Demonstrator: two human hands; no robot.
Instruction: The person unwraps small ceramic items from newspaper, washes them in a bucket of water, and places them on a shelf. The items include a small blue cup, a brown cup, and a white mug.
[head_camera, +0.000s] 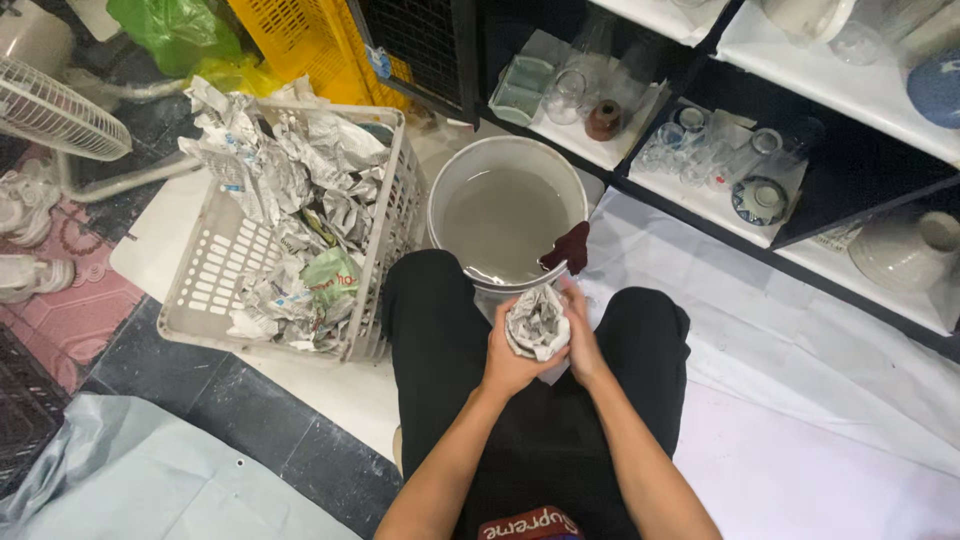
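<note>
Both my hands hold a bundle wrapped in crumpled newspaper above my lap, between my knees in black trousers. My left hand cups it from below and the left side. My right hand presses against its right side. What is inside the paper is hidden. Just beyond the bundle stands a grey bucket of cloudy water, with a dark red cloth draped over its near rim.
A pale plastic basket full of crumpled newspaper sits at my left. Low shelves with glasses and ceramic bowls run along the right. A white sheet covers the floor on the right; a fan and yellow crate stand behind.
</note>
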